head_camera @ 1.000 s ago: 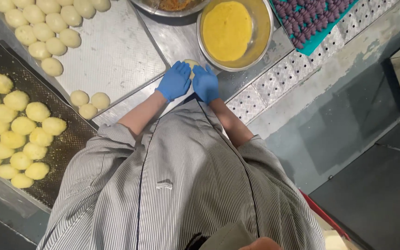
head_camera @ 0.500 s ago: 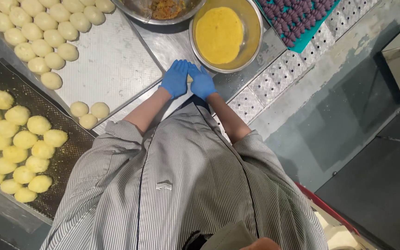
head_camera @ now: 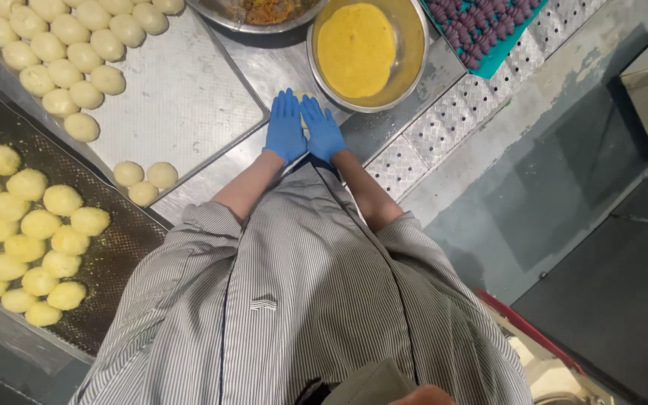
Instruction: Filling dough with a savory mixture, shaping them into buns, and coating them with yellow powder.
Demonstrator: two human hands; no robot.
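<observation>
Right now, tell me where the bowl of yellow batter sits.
The bowl of yellow batter sits top centre in the head view, just beyond the right hand, beside the teal tray.

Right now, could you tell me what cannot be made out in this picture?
- Head view: whatever the blue-gloved left hand and blue-gloved right hand press between them; the palms hide it.
- Steel bowl of orange-brown filling: cut off by the top edge.
- Teal tray of purple pieces: cut off likewise.

Bright blue gloves cover the left hand (head_camera: 285, 127) and right hand (head_camera: 324, 131); the round steel bowl (head_camera: 414, 45) holds deep yellow batter; pale cream dough balls (head_camera: 69, 67) dot the grey metal tray (head_camera: 181, 105); the smock (head_camera: 301, 300) shows fine grey-and-white stripes.
</observation>
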